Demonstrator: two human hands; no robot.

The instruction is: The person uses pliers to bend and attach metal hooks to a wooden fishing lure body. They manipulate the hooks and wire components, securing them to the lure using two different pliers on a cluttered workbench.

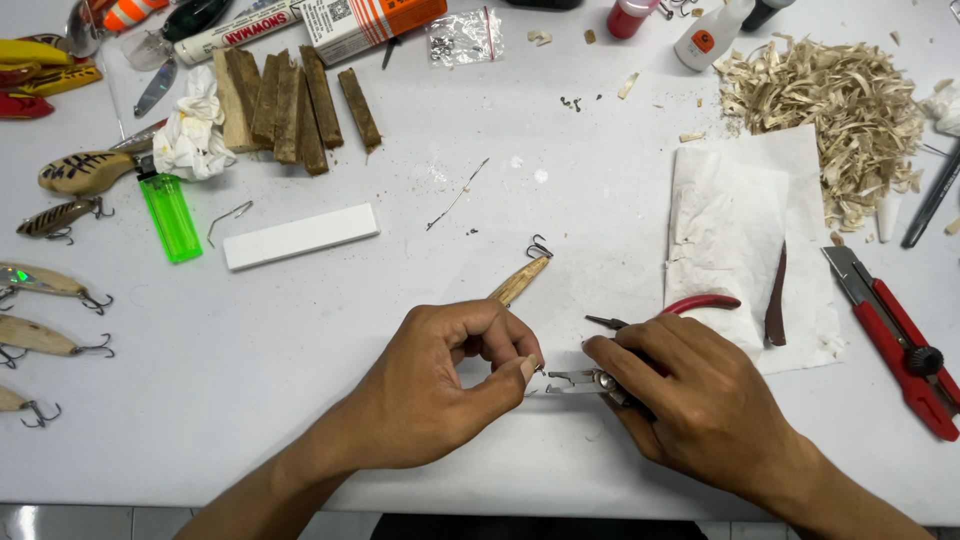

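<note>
Head view of a white worktable (300, 330). The left hand (440, 385) is clenched around a pale wooden lure body (520, 281), whose far end juts out beyond the fingers and carries a dark treble hook (540, 247); holding it low over the table steadies the near end, pinched between thumb and forefinger, for fine work. The right hand (690, 400) grasps small red-handled pliers (600, 378), one red handle (702, 302) arching out past the knuckles. The metal jaws point left and meet the left fingertips; whatever small fitting lies between them is too small to tell.

To the right of the hands lie a crumpled white paper sheet (740, 230) with a dark curved strip (777, 300) on it, a red utility knife (895, 340), and, farther off, a heap of wood shavings (830, 100). Far left are rough wooden blanks (290, 105), a white rectangular block (300, 236), a green lighter (169, 216) and a crumpled white cloth (193, 135). Finished lures with hooks (50, 285) line the left edge. A bent wire (455, 197) lies beyond the hands. Nothing stands between the two hands.
</note>
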